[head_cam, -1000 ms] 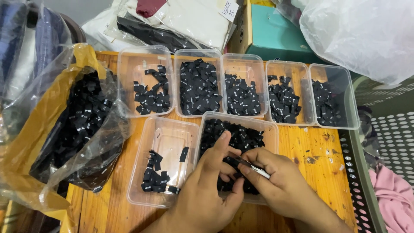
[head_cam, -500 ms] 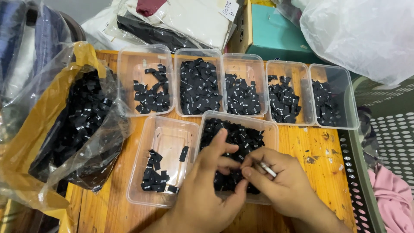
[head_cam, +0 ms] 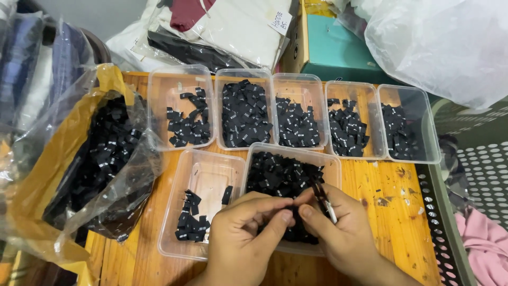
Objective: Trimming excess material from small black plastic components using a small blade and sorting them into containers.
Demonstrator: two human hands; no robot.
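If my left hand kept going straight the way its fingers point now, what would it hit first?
The left hand points right, toward the right hand; their fingertips already nearly meet over the near tub of black tags, so it would probably meet the right hand's fingers first.

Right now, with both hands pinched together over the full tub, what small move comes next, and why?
Probably carry the pinched black tag across to the nearly empty tub on the left. Both the left hand and the right hand meet over the full tub, the right also holding small snips, and only a few tags lie there.
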